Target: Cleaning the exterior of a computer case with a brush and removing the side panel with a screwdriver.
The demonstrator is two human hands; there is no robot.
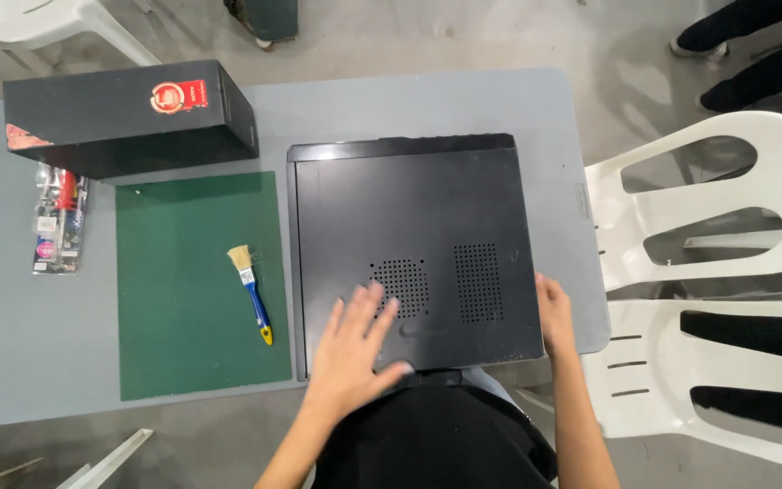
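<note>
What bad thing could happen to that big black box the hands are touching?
The black computer case lies with its near edge right at the edge of the grey table, and the right hand grips a corner that seems to overhang. A pull toward the body might tip it off. The left hand presses flat beside the vent holes, so the thin panel might flex. If the case slides left, it could knock the small paintbrush.

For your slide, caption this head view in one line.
Both hands rest on a black computer case beside a green mat and small brush.
</note>
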